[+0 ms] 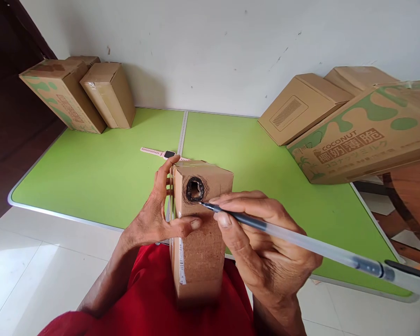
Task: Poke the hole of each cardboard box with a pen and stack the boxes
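Observation:
A narrow cardboard box [203, 261] stands close to my body, its near face turned up toward me. Near its far end is a hole ringed with thick black ink [195, 189], with loose scribbled lines around it. My left hand [161, 210] grips the box from the left, thumb on the face and fingers along the side. In my right hand [265, 247] is a gel pen [293, 237] with a clear barrel. Its tip touches or nearly touches the face just below the black ring.
A pink-strapped smartwatch [168, 154] lies on the green table [91, 172] beyond the box. Cardboard boxes [110, 95] stand at the back left. More cartons, including a large coconut carton [367, 130], lean at the right. A white wall [203, 56] rises behind the table.

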